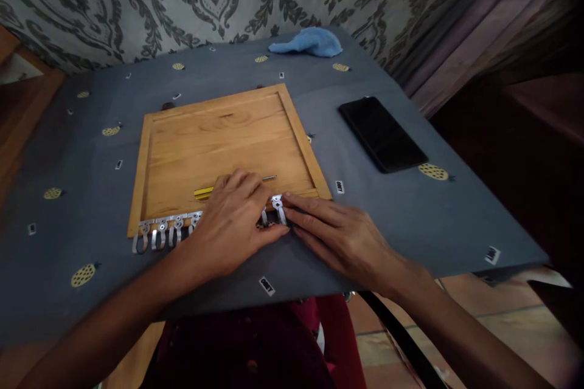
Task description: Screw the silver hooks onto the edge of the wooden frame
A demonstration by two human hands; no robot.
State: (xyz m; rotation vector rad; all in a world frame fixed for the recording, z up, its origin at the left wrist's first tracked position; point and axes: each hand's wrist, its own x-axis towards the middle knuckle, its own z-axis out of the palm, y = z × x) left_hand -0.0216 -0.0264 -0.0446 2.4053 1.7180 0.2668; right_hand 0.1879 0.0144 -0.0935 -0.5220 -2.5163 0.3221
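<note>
A wooden panel (219, 140) with a raised frame lies on the table. Along its near edge runs a silver metal hook rack (177, 222) with several curved hooks hanging past the wood. My left hand (235, 222) is closed over the rack's middle, thumb toward me by the hooks and fingers over the panel. My right hand (344, 234) has its fingers together, fingertips against the rack's right end; its thumb is hidden. A screwdriver with a yellow handle (203, 192) lies on the panel, its middle covered by my left hand and its thin shaft showing beyond the fingers.
The table wears a grey-blue cloth (91, 194) with a pineapple print. A black phone (383, 134) lies right of the panel, and a crumpled blue rag (308, 42) sits at the back. Behind the table hangs a patterned curtain (191, 0). Small dark objects (168, 106) touch the panel's far edge.
</note>
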